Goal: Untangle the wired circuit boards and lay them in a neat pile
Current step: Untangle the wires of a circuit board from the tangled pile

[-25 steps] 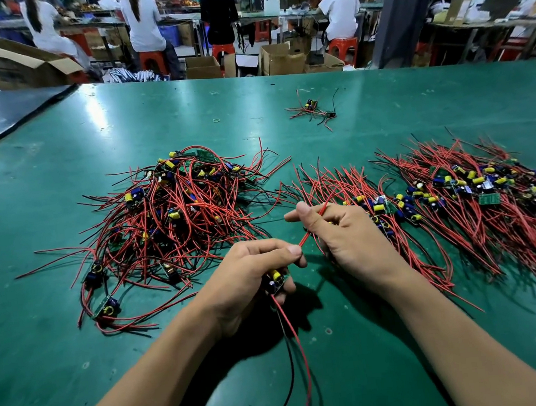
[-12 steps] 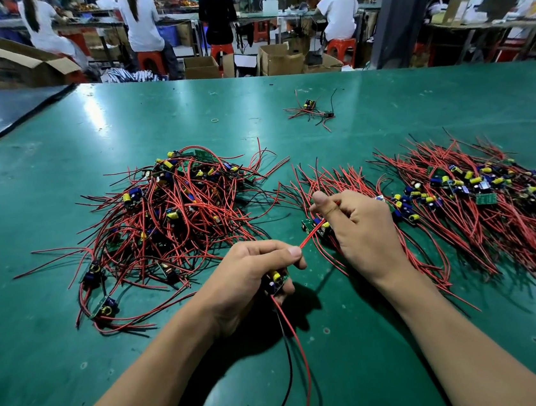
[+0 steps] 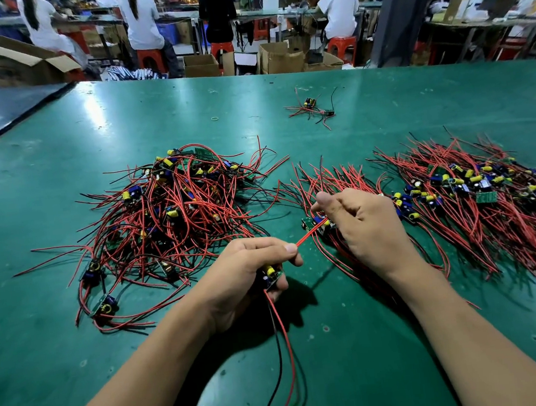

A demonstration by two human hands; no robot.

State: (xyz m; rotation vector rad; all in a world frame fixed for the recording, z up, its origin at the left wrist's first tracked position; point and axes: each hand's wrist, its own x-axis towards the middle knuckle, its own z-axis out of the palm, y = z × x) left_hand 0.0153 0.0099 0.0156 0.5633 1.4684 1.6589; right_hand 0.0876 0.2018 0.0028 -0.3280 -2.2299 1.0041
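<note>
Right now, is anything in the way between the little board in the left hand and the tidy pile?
Only the right hand: it sits over the near edge of the tidy pile, pinching a red wire from the left hand. Nothing else visible lies between board and pile.

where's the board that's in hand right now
Head view, centre foreground: the board is gripped in the left hand, just right of the tangled heap, and its red wire runs up-right to the right hand over the neat pile.
</note>
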